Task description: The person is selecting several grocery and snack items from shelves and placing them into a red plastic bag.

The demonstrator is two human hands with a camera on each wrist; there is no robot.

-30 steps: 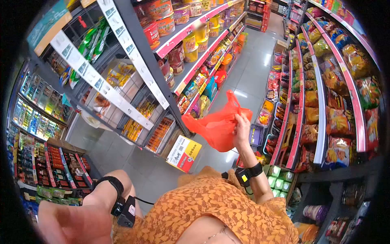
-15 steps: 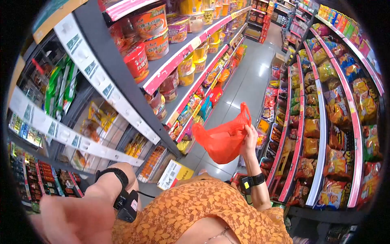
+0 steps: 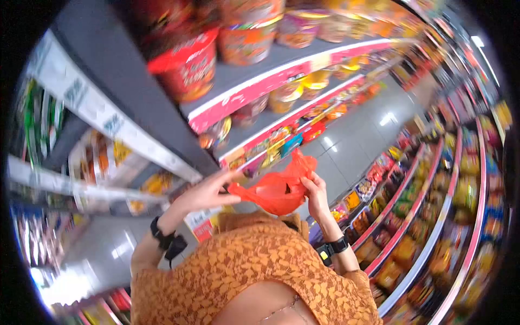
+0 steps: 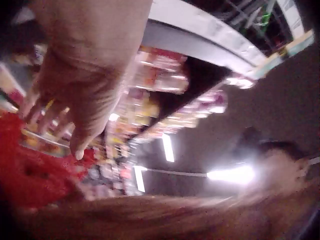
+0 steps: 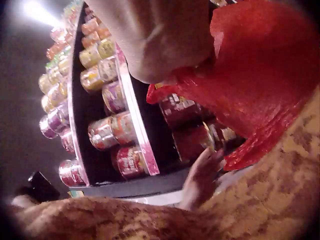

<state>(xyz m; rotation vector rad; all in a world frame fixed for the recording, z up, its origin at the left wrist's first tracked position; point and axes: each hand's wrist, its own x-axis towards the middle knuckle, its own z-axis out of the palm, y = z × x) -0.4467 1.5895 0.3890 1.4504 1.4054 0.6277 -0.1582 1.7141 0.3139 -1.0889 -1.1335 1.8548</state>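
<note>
A thin red plastic carrier bag (image 3: 273, 196) hangs in front of the person's body, its mouth partly spread with a dark gap showing. My right hand (image 3: 317, 195) pinches its right edge near a handle. At the opposite side my left hand (image 3: 208, 194) reaches in, thumb and fingers apart, fingertips right at the bag's left corner. The left wrist view shows the left hand (image 4: 80, 95) with its fingers extended above the red plastic (image 4: 35, 172). Over in the right wrist view, the bag (image 5: 270, 75) drapes down beside the right hand, whose fingertips are hidden.
Cup and bucket noodles (image 3: 187, 65) fill shelves close ahead on the left. A dark shelf post (image 3: 130, 81) stands near the left arm. Bagged snacks (image 3: 403, 252) line the right side. A tiled aisle floor (image 3: 352, 146) runs forward between them.
My left hand has come from low at the left up to the bag's left side. The head view has turned and moved closer to the noodle shelf; the right hand keeps its grip.
</note>
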